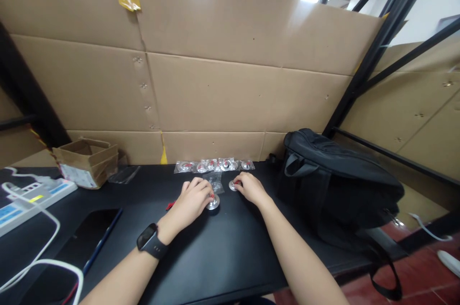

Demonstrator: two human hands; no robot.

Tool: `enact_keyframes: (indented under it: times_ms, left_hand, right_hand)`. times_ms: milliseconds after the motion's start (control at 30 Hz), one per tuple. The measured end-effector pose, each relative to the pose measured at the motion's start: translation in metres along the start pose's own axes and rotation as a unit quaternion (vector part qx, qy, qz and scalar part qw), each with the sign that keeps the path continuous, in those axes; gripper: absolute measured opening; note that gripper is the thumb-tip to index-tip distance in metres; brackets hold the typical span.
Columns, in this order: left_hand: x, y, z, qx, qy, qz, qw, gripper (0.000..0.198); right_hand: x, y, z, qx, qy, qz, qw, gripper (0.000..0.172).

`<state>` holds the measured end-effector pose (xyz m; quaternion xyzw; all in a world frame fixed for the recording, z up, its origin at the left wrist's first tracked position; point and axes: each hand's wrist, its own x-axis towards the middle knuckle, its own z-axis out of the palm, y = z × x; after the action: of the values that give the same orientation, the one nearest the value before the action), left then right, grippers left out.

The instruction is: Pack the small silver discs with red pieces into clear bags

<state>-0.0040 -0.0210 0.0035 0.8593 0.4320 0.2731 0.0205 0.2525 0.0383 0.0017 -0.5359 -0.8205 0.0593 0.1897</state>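
My left hand [194,199] is closed on a round silver metal disc [213,202] with a bit of red on it, held at or just above the black tabletop [230,257]. To its right, my right hand [251,187] pinches a second, smaller-looking silver disc [232,186], also with red at its middle. A clear plastic bag [214,182] lies between the hands. Behind them, several similar discs in clear bags [210,165] form a row along the cardboard wall. Something small and red [170,205] shows beside my left hand, partly hidden.
An open cardboard box [88,166] stands at the back left near crumpled clear plastic [124,174]. A white power strip [39,202] with cables and a dark tablet-like device [86,238] lie left. A black backpack [338,185] stands right. A cardboard wall [215,89] closes the back.
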Motion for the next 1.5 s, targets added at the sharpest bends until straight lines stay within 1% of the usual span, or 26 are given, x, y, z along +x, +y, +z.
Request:
enact_keyframes:
  times_ms: [133, 233, 300, 367, 400, 467, 533, 567, 633, 700, 733, 900, 933, 967, 1067, 1100, 1167, 1267, 1333, 1400, 1500]
  left_hand:
    - [0.001, -0.002, -0.007, -0.002, 0.043, -0.039, 0.998, 0.011]
    - [0.002, -0.006, -0.007, 0.005, 0.067, -0.059, 0.996, 0.014]
    - [0.002, -0.007, -0.005, 0.013, 0.076, -0.072, 0.994, 0.016]
    - [0.002, -0.006, -0.004, 0.02, 0.084, -0.085, 0.993, 0.017]
    - [0.003, -0.005, -0.003, 0.02, 0.088, -0.09, 0.992, 0.017]
    - [0.003, -0.003, -0.003, 0.014, 0.099, -0.098, 0.99, 0.016]
    - [0.004, 0.0, -0.004, 0.0, 0.111, -0.107, 0.988, 0.016]
    - [0.005, 0.001, -0.005, -0.009, 0.118, -0.114, 0.986, 0.017]
    - [0.005, 0.001, -0.007, -0.032, 0.133, -0.128, 0.982, 0.019]
    - [0.006, -0.001, -0.009, -0.051, 0.147, -0.139, 0.978, 0.021]
    - [0.006, -0.002, -0.009, -0.054, 0.152, -0.144, 0.976, 0.021]
    - [0.006, -0.002, -0.008, -0.012, 0.156, -0.142, 0.977, 0.015]
    - [0.005, 0.0, -0.008, -0.009, 0.161, -0.137, 0.977, 0.015]
    - [0.005, 0.001, -0.009, -0.009, 0.168, -0.134, 0.976, 0.015]
    - [0.006, 0.002, -0.012, -0.023, 0.195, -0.14, 0.971, 0.017]
    - [0.006, 0.001, -0.012, -0.031, 0.201, -0.144, 0.968, 0.018]
    - [0.006, -0.002, -0.012, -0.056, 0.208, -0.154, 0.964, 0.018]
    - [0.008, -0.008, -0.004, -0.136, 0.218, -0.159, 0.953, 0.022]
    - [0.01, -0.01, 0.004, -0.213, 0.228, -0.161, 0.936, 0.025]
    - [0.011, -0.008, 0.011, -0.276, 0.231, -0.168, 0.918, 0.027]
    - [0.011, -0.005, 0.018, -0.31, 0.223, -0.181, 0.906, 0.027]
  right_hand:
    - [0.0, 0.001, -0.002, 0.024, -0.015, 0.058, 0.998, 0.014]
    - [-0.003, 0.0, -0.008, 0.003, 0.005, 0.076, 0.997, 0.012]
    - [-0.004, -0.003, -0.013, 0.018, 0.042, 0.054, 0.997, 0.012]
    - [-0.004, -0.009, -0.016, 0.088, 0.076, 0.009, 0.993, 0.012]
    - [-0.004, -0.013, -0.016, 0.139, 0.086, -0.016, 0.986, 0.012]
    - [-0.004, -0.023, -0.015, 0.247, 0.089, -0.057, 0.963, 0.011]
    - [-0.004, -0.033, -0.01, 0.31, 0.086, -0.079, 0.944, 0.011]
    - [-0.005, -0.037, -0.008, 0.313, 0.088, -0.087, 0.942, 0.01]
    - [-0.006, -0.042, -0.003, 0.275, 0.1, -0.099, 0.951, 0.006]
    - [-0.007, -0.044, -0.001, 0.235, 0.117, -0.102, 0.96, 0.008]
    - [-0.007, -0.046, -0.002, 0.231, 0.127, -0.099, 0.96, 0.009]
    - [-0.01, -0.057, -0.008, 0.308, 0.178, -0.096, 0.93, 0.012]
    - [-0.01, -0.058, -0.008, 0.3, 0.174, -0.103, 0.932, 0.011]
    - [-0.011, -0.059, -0.007, 0.275, 0.162, -0.109, 0.942, 0.009]
    - [-0.012, -0.055, -0.002, 0.168, 0.105, -0.11, 0.974, 0.011]
    - [-0.012, -0.052, -0.001, 0.15, 0.095, -0.105, 0.978, 0.013]
    - [-0.011, -0.048, 0.0, 0.16, 0.104, -0.094, 0.977, 0.011]
    - [-0.009, -0.05, -0.002, 0.247, 0.134, -0.085, 0.956, 0.009]
    - [-0.008, -0.056, -0.002, 0.339, 0.134, -0.072, 0.929, 0.009]
    - [-0.008, -0.065, 0.002, 0.439, 0.113, -0.057, 0.89, 0.01]
    - [-0.01, -0.077, 0.011, 0.572, 0.073, -0.03, 0.816, 0.017]
